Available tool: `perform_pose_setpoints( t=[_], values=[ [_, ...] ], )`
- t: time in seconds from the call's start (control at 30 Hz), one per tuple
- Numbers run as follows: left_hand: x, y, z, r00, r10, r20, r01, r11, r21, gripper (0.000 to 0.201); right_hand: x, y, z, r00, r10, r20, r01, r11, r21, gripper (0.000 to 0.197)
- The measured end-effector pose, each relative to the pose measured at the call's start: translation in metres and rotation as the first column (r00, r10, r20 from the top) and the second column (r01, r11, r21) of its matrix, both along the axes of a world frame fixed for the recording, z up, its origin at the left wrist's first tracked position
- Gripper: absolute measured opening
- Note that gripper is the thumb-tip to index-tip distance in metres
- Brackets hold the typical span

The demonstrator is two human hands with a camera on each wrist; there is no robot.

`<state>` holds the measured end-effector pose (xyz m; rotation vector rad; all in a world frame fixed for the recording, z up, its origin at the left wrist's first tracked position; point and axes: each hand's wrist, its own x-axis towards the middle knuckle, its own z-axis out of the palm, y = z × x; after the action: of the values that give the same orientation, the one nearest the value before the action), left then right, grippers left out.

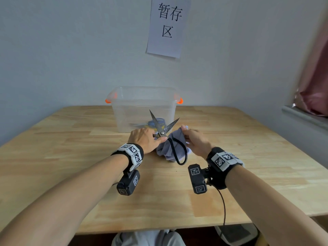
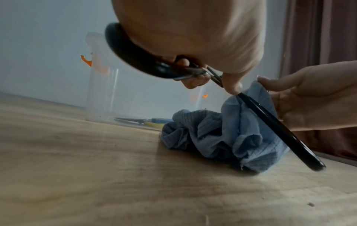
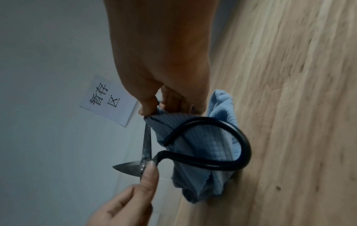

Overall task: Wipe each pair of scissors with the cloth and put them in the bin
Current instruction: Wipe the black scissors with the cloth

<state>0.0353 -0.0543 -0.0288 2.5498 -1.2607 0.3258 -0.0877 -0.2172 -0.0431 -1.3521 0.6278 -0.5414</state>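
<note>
The left hand [image 1: 147, 139], low in the middle of the head view, gripped the black-handled scissors [image 1: 164, 129] at the pivot, one finger hooked through a handle loop as the left wrist view showed, so the blades stood open and pointed up toward the upper part of the frame, away from the body. That hold likely kept the pivot steady and both blade faces exposed for wiping. Just to the right, the right hand [image 1: 194, 140] pinched a top fold of the blue cloth [image 1: 173, 148], lifting it against the right blade while the rest of the cloth slumped on the counter [image 1: 71, 157]; the free handle loop draped over it. Holding the cloth by a fold probably kept fingertips off the edge. Behind them, mid-frame, stood the clear bin [image 1: 142, 96] with orange latches, close enough for a short drop; another pair of scissors [image 2: 146, 121] with blue and yellow handles already lay inside. A paper sign [image 1: 168, 27] hung on the wall at upper centre.
</note>
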Motion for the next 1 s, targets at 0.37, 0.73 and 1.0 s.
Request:
perform_pose_setpoints(
  t=[0.37,0.73,1.0],
  values=[
    [-0.002,-0.004,0.002,0.998,-0.02,0.066,0.016,0.998,0.056,0.054,-0.009,0.015,0.012,0.952,0.284,0.116,-0.281,0.959,-0.039,0.032],
    [-0.001,-0.012,0.0,0.993,-0.03,0.113,0.023,0.998,0.065,0.062,0.002,0.019,0.008,0.995,0.075,0.059,-0.062,0.98,-0.19,0.017],
    [-0.004,-0.013,-0.003,0.995,-0.043,0.085,0.039,0.998,0.044,0.058,0.008,0.019,0.002,0.998,-0.018,-0.056,0.003,0.966,-0.26,0.032]
  ],
)
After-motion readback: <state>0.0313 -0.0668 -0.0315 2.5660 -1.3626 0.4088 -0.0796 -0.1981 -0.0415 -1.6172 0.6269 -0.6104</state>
